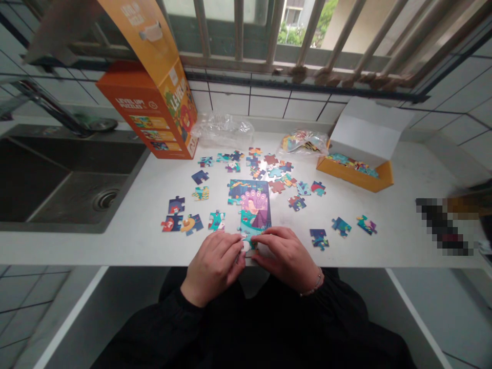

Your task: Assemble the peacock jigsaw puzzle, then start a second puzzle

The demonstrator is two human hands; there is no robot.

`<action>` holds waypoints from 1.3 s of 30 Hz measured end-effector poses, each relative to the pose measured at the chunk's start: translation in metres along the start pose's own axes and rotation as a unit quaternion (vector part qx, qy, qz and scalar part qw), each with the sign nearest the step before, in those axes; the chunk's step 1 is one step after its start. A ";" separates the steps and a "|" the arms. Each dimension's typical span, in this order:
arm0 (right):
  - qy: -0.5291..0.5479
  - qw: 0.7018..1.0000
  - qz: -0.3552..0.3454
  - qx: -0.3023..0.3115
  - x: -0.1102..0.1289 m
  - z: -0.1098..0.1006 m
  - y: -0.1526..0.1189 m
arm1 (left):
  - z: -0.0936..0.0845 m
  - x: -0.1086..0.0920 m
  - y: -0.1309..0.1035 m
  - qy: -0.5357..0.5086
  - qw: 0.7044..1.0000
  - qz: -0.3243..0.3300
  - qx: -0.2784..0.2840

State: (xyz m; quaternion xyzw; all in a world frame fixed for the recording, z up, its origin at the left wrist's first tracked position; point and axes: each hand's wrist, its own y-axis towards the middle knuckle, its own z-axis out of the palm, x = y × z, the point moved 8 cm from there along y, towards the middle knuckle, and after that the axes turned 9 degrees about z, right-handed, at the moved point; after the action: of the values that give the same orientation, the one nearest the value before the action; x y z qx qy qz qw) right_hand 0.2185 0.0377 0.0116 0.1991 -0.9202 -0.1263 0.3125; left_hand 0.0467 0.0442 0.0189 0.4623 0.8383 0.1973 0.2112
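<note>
A partly joined jigsaw puzzle [255,202] with a pink peacock lies on the white counter in front of me. At its lower edge, my left hand [217,261] is closed, thumb and fingers on a puzzle piece [245,246] with a white patch. From the other side my right hand [286,256] pinches at the same spot, its fingertips on the puzzle's bottom edge; the fingers partly hide what lies between them. A loose teal puzzle piece [217,220] is just beyond my left hand, and a dark blue piece [319,238] is right of my right hand.
Loose pieces [277,185] are scattered around the puzzle. An orange puzzle box [154,118] stands back left beside a sink [126,205]. Clear plastic wrap [225,130], a bag of pieces [303,142] and an open yellow box [353,175] line the back.
</note>
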 end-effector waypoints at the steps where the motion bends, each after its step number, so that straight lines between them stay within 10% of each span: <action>1: 0.002 1.000 -0.001 -0.001 0.000 0.000 0.000 | 0.000 0.000 0.000 -0.002 1.000 0.001 0.001; 39: -0.011 1.000 -0.014 0.001 0.004 0.000 0.002 | 0.004 -0.002 0.001 -0.006 0.998 0.030 0.052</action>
State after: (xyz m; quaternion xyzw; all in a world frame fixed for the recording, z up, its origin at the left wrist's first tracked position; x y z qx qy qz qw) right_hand 0.2149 0.0379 0.0148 0.2103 -0.9210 -0.1320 0.3000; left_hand 0.0504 0.0431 0.0167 0.4990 0.8318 0.1566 0.1860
